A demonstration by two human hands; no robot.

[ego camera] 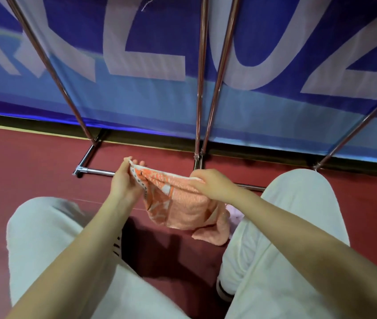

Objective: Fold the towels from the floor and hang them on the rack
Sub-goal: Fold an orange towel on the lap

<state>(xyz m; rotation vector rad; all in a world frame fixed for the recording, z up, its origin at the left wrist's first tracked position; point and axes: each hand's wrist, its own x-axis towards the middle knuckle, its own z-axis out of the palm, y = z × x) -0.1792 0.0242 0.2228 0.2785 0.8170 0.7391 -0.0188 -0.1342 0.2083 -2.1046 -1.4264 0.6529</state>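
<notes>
1. The left hand (125,180) pinches one corner of the orange towel (182,208), fingers (134,162) curled on its patterned edge.
2. The right hand (212,184) grips the opposite top edge; the towel hangs between the knees above the red floor (21,171).
3. The metal rack (202,88) stands before a blue banner (136,42).

A blue banner (136,42) with large white letters hangs across the back, its lower band paler blue. Below it runs a dark red floor (21,162). White trousers (44,238) cover both bent knees, and a shoe (224,288) with a dark stripe shows at the lower right.
</notes>
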